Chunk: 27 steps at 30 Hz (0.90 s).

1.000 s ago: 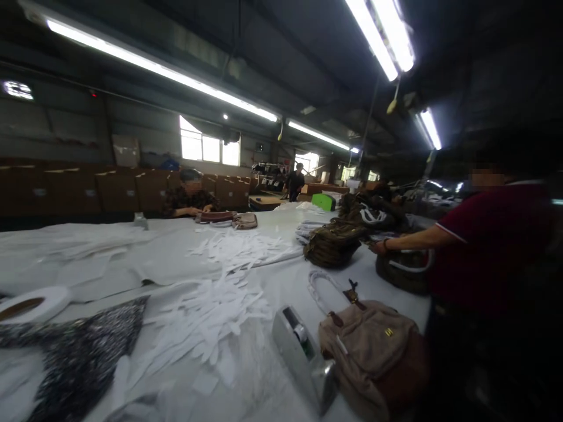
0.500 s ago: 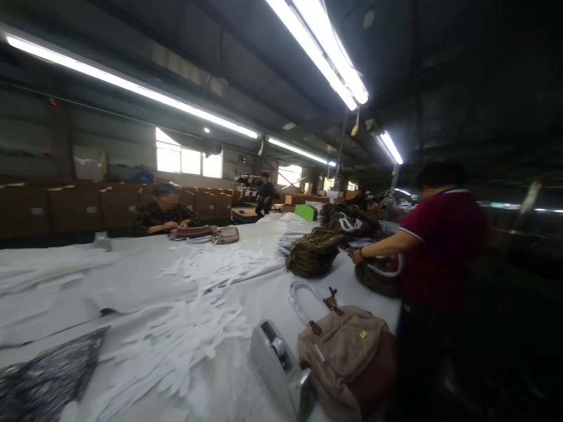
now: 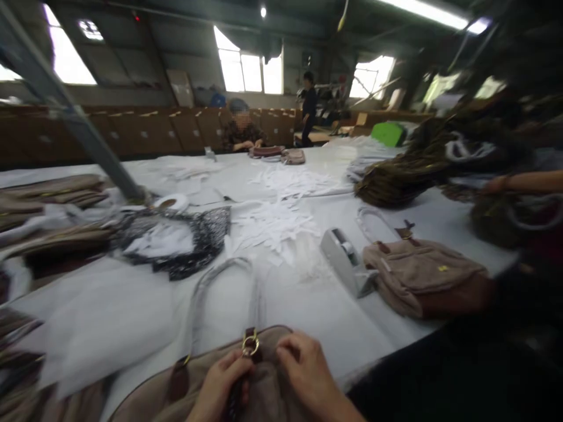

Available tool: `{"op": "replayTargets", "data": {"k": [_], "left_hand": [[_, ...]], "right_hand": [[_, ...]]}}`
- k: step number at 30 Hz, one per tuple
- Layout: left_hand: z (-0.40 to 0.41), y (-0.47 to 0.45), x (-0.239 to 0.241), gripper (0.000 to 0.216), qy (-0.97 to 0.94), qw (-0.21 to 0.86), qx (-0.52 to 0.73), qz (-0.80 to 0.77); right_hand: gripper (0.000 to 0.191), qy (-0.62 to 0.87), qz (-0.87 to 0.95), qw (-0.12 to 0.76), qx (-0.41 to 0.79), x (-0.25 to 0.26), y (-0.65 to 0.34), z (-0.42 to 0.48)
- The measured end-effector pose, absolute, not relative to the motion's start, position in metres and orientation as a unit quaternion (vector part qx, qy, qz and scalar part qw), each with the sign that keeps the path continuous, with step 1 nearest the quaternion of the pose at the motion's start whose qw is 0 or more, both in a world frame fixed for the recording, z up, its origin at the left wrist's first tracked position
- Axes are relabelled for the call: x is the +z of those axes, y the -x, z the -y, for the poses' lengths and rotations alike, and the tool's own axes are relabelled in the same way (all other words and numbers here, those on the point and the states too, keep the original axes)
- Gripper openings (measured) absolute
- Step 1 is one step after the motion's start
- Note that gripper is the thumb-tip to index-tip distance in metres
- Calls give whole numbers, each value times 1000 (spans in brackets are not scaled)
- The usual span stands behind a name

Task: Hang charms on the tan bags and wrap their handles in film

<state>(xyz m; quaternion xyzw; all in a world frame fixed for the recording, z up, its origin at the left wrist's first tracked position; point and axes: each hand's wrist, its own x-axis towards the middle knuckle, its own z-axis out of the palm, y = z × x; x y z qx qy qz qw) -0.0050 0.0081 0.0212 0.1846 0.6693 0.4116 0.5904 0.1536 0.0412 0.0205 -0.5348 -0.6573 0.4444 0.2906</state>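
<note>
A taupe handbag (image 3: 272,381) lies at the near edge in front of me, its wrapped handle (image 3: 200,299) standing up on the far side. A gold ring (image 3: 250,346) hangs from a brown leather tab on its top. My left hand (image 3: 222,384) is closed just below the ring, round a dark strap (image 3: 234,401) that runs down from it. At the bag's top edge, right of the ring, my right hand (image 3: 308,369) is curled with thumb and fingertips together. Whatever sits in that pinch is too small to make out.
A grey tape dispenser (image 3: 345,264) and a second taupe handbag (image 3: 422,272) stand to the right. White scraps (image 3: 277,225) cover the middle. Stacked bags (image 3: 53,193) and white sheets (image 3: 105,316) lie left. A co-worker's arm (image 3: 534,183) reaches in at right; another person (image 3: 241,132) sits opposite.
My view has swung left and down. Both my hands and the near handbag have come into sight, along with the bag stacks at left. The co-worker at right is now mostly out of frame.
</note>
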Motion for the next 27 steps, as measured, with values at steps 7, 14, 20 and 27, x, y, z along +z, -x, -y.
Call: {"op": "replayTargets", "data": {"k": [7,14,20,27], "left_hand": [[-6,16,18,29,-119,676,439,-579],[-6,24,21,31,-78,718,425,-547],[-5,25,19,34,-85,718,410,-556],[-4,20,19,37,-121,695,411,-578]], "right_hand": [[15,508,696,278,424,23,-160,-44],[15,506,685,264,452,25,-158,-42],[15,507,687,256,454,27,-155,-41],[16,506,704,242,436,25,-153,-42]]}}
